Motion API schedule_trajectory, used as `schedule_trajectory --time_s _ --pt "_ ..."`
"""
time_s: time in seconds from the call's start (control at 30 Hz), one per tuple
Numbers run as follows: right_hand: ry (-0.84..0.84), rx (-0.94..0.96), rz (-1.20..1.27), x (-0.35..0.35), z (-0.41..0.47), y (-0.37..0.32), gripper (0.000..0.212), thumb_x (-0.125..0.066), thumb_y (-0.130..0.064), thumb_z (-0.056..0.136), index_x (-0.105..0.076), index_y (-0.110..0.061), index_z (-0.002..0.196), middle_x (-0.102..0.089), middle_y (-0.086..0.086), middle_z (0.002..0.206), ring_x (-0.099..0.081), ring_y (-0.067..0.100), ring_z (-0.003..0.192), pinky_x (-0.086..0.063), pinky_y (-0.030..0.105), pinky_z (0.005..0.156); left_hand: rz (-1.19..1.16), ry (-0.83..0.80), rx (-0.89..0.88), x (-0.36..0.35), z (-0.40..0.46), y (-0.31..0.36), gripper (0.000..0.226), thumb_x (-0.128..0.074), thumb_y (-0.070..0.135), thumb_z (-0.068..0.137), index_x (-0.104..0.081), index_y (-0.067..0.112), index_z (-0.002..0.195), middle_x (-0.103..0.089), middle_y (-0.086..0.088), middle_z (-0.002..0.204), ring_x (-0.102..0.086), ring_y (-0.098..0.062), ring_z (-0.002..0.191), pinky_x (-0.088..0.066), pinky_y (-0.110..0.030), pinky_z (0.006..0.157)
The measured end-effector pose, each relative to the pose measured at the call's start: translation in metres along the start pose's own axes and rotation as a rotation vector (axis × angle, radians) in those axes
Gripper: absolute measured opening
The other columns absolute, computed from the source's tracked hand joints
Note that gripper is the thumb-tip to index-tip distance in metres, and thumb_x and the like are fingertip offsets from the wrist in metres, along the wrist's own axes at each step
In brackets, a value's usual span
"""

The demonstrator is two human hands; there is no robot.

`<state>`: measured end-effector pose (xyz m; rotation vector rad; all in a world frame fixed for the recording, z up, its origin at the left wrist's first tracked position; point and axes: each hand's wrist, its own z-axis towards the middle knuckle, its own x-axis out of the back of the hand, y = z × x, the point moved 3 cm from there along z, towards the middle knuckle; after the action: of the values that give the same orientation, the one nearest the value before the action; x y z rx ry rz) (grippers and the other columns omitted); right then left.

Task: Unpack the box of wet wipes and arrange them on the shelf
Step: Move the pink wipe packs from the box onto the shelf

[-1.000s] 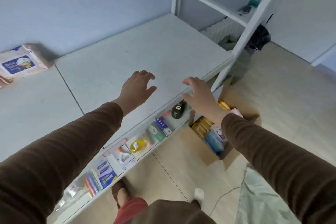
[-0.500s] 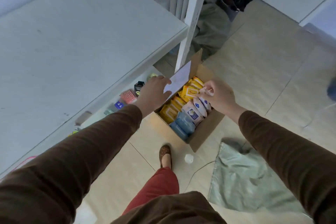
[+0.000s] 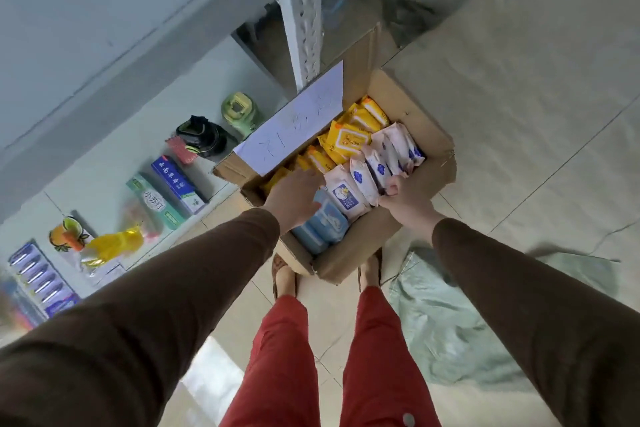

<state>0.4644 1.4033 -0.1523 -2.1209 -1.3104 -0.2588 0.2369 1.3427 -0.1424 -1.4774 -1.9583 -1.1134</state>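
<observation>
An open cardboard box (image 3: 360, 253) stands on the floor between my feet and the shelf. It holds a row of white wet wipe packs (image 3: 377, 163), yellow packs (image 3: 346, 139) behind them and blue packs (image 3: 325, 222) at the near corner. My right hand (image 3: 405, 198) grips the near end of the white row, thumb on a pack. My left hand (image 3: 294, 194) reaches into the box against the left side of the white row, fingertips hidden among the packs. The upper shelf board (image 3: 86, 10) shows at top left, blurred.
A white paper sheet (image 3: 294, 121) covers the box's left flap. The low shelf (image 3: 114, 156) carries toothpaste boxes (image 3: 176, 184), a black jar (image 3: 204, 135), a green jar (image 3: 239, 111) and other goods. A white shelf post (image 3: 304, 10) rises behind the box. A green sack (image 3: 450, 315) lies at right.
My view dropped from the upper shelf board to the box on the floor. Both hands came down from the board into the box and closed in on the white packs.
</observation>
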Motion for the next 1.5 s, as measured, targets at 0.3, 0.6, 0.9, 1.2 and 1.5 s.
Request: schedule_trajectory --time_s 0.3,0.6,0.9,1.2,1.5 --pt "-0.002 -0.006 -0.226 -0.010 0.152 0.060 0.014 -0.051 -0.018 0.096 -0.059 -0.010 0.105 -0.061 0.005 0.097 -0.059 0.031 0.101 -0.045 0.032 0.079 0.224 -0.112 -0.036 -0.096 0.126 0.013 0.049 -0.061 0.022 0.093 -0.048 0.020 0.141 -0.050 0.001 0.139 -0.049 -0.022 0.126 -0.047 -0.036 0.093" --pt "-0.084 -0.110 -0.140 -0.070 0.230 0.085 0.010 -0.042 -0.007 0.098 -0.049 -0.007 0.091 -0.059 0.026 0.121 -0.059 0.037 0.112 -0.048 0.035 0.082 0.422 -0.074 -0.179 -0.162 0.201 -0.002 0.064 -0.057 0.006 0.086 -0.041 0.016 0.147 -0.037 -0.004 0.155 -0.033 -0.022 0.143 -0.039 -0.039 0.107" --pt "-0.122 -0.247 0.220 -0.094 0.255 0.095 0.049 -0.060 -0.027 0.094 -0.047 -0.009 0.137 -0.058 0.012 0.125 -0.055 0.025 0.100 -0.050 0.033 0.072 0.576 0.061 -0.267 -0.169 0.198 -0.005 0.059 -0.068 0.014 0.082 -0.047 0.011 0.137 -0.054 -0.007 0.129 -0.056 -0.027 0.101 -0.040 -0.038 0.088" --pt "-0.142 -0.270 0.280 -0.111 0.272 0.113 0.112 -0.091 -0.064 0.036 -0.056 -0.016 0.131 -0.066 0.002 0.123 -0.060 0.025 0.117 -0.048 0.043 0.102 0.505 -0.024 -0.204 -0.179 0.165 -0.020 0.038 -0.069 0.016 0.084 -0.063 0.027 0.119 -0.063 0.008 0.118 -0.055 -0.020 0.111 -0.035 -0.036 0.094" --pt "-0.125 -0.126 0.385 -0.090 0.206 0.066 0.053 -0.088 -0.021 0.068 -0.065 -0.012 0.115 -0.072 0.004 0.105 -0.069 0.021 0.093 -0.056 0.029 0.071 0.517 -0.034 -0.224 -0.144 0.115 -0.015 0.031 -0.067 0.021 0.090 -0.064 0.027 0.120 -0.068 0.008 0.110 -0.060 -0.020 0.108 -0.042 -0.036 0.099"
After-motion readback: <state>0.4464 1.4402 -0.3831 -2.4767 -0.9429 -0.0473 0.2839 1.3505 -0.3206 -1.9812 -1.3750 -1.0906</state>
